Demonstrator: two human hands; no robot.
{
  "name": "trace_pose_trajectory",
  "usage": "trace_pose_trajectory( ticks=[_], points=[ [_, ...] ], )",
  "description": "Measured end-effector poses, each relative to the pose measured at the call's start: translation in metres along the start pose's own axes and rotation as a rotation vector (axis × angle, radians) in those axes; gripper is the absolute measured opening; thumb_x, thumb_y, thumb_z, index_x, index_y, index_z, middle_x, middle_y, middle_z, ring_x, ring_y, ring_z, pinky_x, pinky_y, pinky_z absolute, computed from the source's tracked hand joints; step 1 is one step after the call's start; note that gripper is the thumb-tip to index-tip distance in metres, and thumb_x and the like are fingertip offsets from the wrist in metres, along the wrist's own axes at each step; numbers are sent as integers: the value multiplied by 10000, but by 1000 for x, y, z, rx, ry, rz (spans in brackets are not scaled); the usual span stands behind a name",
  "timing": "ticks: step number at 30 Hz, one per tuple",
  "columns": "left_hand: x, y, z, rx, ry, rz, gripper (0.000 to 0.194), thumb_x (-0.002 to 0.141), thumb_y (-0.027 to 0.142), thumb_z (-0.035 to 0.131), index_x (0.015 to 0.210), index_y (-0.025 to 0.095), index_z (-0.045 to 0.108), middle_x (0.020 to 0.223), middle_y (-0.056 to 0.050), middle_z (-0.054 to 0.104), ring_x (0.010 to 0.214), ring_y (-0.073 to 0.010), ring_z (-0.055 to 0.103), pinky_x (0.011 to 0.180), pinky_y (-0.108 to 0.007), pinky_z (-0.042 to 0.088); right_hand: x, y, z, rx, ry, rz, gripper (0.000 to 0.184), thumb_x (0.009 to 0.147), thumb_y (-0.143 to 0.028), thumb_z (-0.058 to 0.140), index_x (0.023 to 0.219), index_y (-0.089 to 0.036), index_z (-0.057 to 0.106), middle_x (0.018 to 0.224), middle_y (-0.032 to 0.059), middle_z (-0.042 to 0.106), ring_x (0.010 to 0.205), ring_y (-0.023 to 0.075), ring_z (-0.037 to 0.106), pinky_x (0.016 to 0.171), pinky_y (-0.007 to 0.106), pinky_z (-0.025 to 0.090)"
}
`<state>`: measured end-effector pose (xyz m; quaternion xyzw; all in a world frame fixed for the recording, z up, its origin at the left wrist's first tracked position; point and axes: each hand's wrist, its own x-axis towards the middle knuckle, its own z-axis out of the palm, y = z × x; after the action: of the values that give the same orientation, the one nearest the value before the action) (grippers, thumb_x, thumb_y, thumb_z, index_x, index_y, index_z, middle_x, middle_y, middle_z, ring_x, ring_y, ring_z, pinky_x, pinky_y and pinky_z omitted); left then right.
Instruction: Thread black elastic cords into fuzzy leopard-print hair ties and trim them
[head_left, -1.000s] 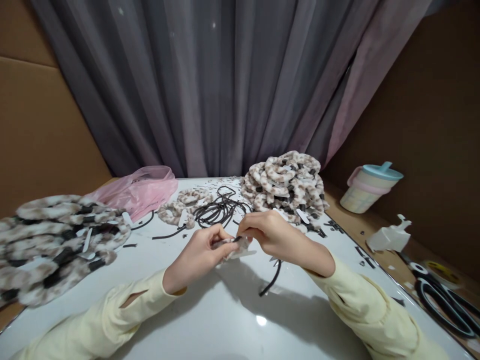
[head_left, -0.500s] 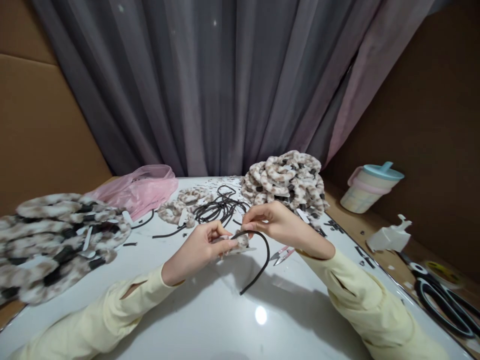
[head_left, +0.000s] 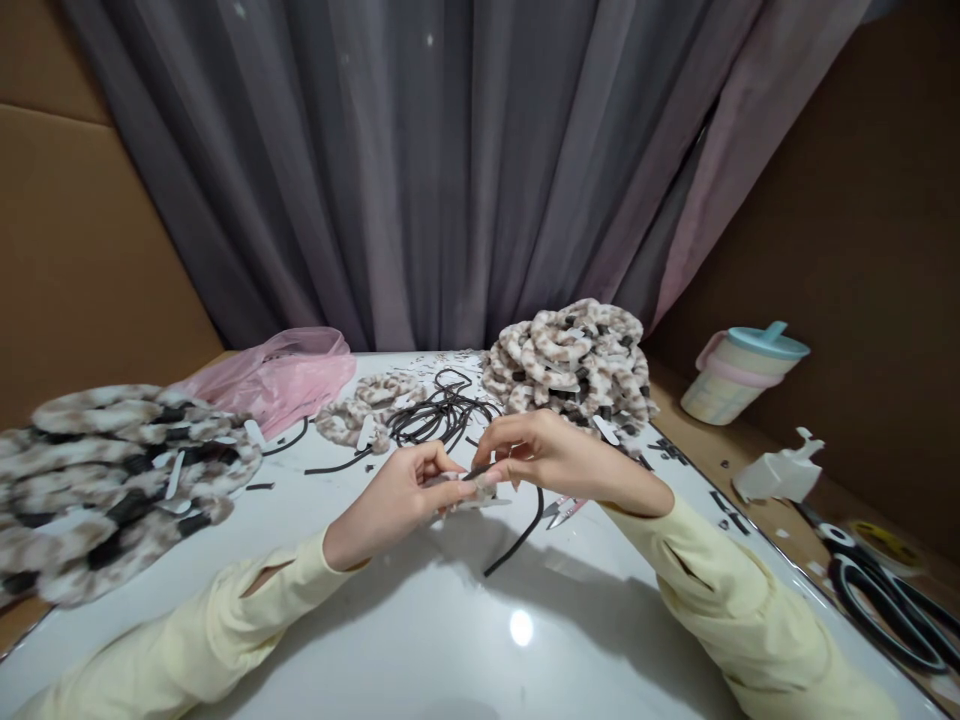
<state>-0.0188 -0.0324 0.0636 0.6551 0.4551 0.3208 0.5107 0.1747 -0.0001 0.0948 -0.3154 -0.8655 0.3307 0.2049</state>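
Left hand [head_left: 397, 498] and right hand [head_left: 551, 455] pinch close together over the middle of the white glossy table [head_left: 420, 630]. Mottled white-and-brown plush rings [head_left: 82, 465] heaped at its left edge and more plush rings [head_left: 562, 350] piled by its far right corner leave me room, I judge. A tangled black cord coil [head_left: 436, 424] lies just beyond. My left grips a small fuzzy piece [head_left: 489, 482], seemingly steadying it; my right holds a short black cord [head_left: 517, 548] against it. Pink-handled metal snips [head_left: 566, 509] sit partly behind my wrist.

No text, numbers or brands legible; faint markings on cup [head_left: 716, 388] too small to read
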Motion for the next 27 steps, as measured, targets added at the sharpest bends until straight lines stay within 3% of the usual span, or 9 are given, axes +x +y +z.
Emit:
trace_pose_trajectory(
  ticks=[3,6,10,15,22,27],
  points=[
    [0,-1,1,5,0,12,224,719,322,625,668,162,477,563,34,532,525,-92,460,488,-193,323,1,-1,3,-114,42,-91,76,786,-119,612,811,-122,684,800,55,646,694,117,584,622,203,432],
    [2,-3,-1,-39,-25,-9,193,715,299,631,706,159,499,582,31,545,509,-85,460,478,-191,324,2,-2,8,-172,98,-121,87,782,-89,609,764,-121,688,741,45,636,657,115,576,609,206,422],
    [4,-4,-5,-270,-99,-114,193,720,307,639,707,155,522,580,33,508,476,-71,425,447,-192,299,2,-4,12,-191,179,-130,81,760,-73,629,726,-117,688,705,39,631,621,111,566,585,203,414],
    [4,-3,-5,-508,-56,-111,174,726,307,634,688,145,583,683,3,505,595,-95,465,488,-205,327,1,-7,12,-178,191,-169,102,753,-60,627,706,-129,687,703,30,634,613,104,570,576,194,417],
    [3,-5,-3,-334,-99,-157,336,731,427,647,658,157,459,548,60,393,479,-57,352,424,-177,231,-2,-5,10,-231,184,-209,128,763,-60,605,723,-142,694,731,32,650,631,111,593,597,203,436],
    [3,-8,-2,-241,-66,-87,315,709,421,664,748,155,498,549,54,476,441,-56,387,407,-169,285,-6,-8,8,-264,150,-243,135,776,-57,586,749,-134,693,753,41,643,624,108,585,582,203,429]
  ],
)
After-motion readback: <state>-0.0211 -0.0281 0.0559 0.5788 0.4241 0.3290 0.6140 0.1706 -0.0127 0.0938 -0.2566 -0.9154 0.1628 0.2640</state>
